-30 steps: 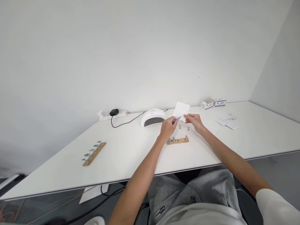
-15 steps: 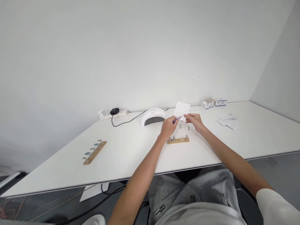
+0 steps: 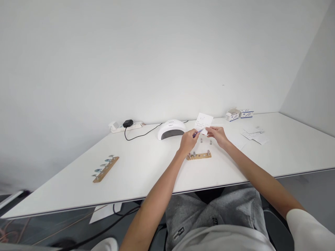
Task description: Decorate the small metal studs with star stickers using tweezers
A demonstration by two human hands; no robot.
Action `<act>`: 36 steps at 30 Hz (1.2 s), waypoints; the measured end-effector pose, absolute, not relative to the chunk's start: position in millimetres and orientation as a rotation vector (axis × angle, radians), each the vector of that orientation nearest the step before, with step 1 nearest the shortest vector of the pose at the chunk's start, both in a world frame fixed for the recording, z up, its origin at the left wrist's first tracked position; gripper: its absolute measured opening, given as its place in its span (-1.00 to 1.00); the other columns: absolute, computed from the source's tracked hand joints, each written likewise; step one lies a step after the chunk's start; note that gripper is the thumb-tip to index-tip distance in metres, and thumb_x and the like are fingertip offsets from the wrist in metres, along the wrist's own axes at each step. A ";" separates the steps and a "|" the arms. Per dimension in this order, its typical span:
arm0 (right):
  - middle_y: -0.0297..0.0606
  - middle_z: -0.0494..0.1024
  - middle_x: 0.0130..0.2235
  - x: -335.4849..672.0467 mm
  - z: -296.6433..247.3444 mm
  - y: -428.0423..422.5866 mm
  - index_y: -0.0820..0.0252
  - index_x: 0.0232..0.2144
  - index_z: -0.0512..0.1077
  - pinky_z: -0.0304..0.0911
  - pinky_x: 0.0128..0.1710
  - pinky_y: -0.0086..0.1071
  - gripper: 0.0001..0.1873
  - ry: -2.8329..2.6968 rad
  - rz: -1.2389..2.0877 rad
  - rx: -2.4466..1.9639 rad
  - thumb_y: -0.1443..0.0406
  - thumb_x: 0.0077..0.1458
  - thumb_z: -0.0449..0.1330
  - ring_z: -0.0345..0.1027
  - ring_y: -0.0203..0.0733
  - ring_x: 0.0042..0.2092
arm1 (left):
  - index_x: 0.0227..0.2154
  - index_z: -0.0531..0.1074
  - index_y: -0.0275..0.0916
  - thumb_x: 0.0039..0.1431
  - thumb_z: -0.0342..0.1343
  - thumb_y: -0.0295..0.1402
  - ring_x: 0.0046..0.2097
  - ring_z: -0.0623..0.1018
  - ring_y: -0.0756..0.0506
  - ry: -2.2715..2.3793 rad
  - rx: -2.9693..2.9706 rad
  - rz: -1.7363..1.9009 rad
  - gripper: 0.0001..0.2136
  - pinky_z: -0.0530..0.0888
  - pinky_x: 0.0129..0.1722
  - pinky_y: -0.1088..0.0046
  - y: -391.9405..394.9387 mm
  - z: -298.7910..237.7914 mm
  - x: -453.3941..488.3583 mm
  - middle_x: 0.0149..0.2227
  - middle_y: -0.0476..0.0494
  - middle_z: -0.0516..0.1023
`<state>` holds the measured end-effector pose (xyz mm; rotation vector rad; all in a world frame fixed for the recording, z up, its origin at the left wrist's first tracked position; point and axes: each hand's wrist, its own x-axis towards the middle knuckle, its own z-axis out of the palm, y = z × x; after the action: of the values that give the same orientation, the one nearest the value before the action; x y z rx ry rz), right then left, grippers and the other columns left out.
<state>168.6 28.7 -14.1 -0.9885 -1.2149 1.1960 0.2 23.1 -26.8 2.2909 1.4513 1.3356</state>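
My left hand (image 3: 188,141) is closed around slim purple tweezers (image 3: 197,132), whose tip meets the lower part of a white sticker sheet (image 3: 204,120). That sheet, printed with rows of small marks, is pinched at its lower right corner by my right hand (image 3: 217,135). Just below the hands, two small clear-and-metal pieces (image 3: 210,142) stand loose on the white table (image 3: 146,170). Nearer to me is a wooden strip (image 3: 201,156) bearing a few similar pieces. What the tweezers' tip grips is too small to tell.
A white nail lamp (image 3: 172,126) stands behind my left hand. On the left lies another wooden strip (image 3: 106,170) with nail tips on stands. A power strip (image 3: 128,128) with a black adapter (image 3: 128,123) is against the wall. Small boxes (image 3: 232,114) and several sheets (image 3: 253,134) are at right.
The sticker sheet has tilted very slightly in my right hand. Both hands otherwise keep their places and their holds.
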 end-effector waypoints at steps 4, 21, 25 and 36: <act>-0.16 0.60 -0.42 168.7 -13.3 27.6 0.25 -0.55 0.51 0.34 -0.36 -0.41 -0.76 -1.209 1.218 -0.973 0.16 -0.15 0.34 0.47 -0.20 -0.34 | -0.49 0.42 -0.25 0.18 0.00 -0.28 -0.53 0.26 0.04 1.453 2.291 1.342 -0.79 0.20 -0.49 0.50 22.8 -26.4 0.9 -0.58 0.01 0.40; -0.15 0.60 -0.41 169.7 -14.1 27.8 0.25 -0.56 0.51 0.34 -0.39 -0.43 -0.81 -1.170 1.279 -0.949 0.21 -0.16 0.35 0.47 -0.21 -0.35 | -0.50 0.42 -0.25 0.18 0.00 -0.31 -0.53 0.29 0.03 1.439 2.286 1.348 -0.79 0.20 -0.49 0.49 21.8 -24.9 1.8 -0.57 0.00 0.41; -0.15 0.60 -0.42 170.3 -15.5 29.6 0.25 -0.55 0.51 0.35 -0.36 -0.42 -0.80 -1.176 1.283 -0.944 0.20 -0.15 0.35 0.47 -0.21 -0.35 | -0.50 0.42 -0.24 0.19 -0.01 -0.28 -0.53 0.28 0.04 1.432 2.287 1.343 -0.78 0.20 -0.49 0.49 23.5 -27.0 1.2 -0.58 0.00 0.40; -0.16 0.59 -0.43 170.1 -14.2 28.3 0.24 -0.59 0.47 0.34 -0.38 -0.42 -0.78 -1.179 1.287 -0.948 0.19 -0.17 0.35 0.47 -0.19 -0.33 | -0.52 0.40 -0.24 0.17 0.02 -0.32 -0.54 0.25 0.04 1.408 2.278 1.364 -0.81 0.18 -0.48 0.49 23.3 -26.9 1.9 -0.61 0.03 0.34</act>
<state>170.1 28.3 -14.2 -0.9479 -1.1787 1.2866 1.9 23.3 -26.9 2.2780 1.4080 1.3644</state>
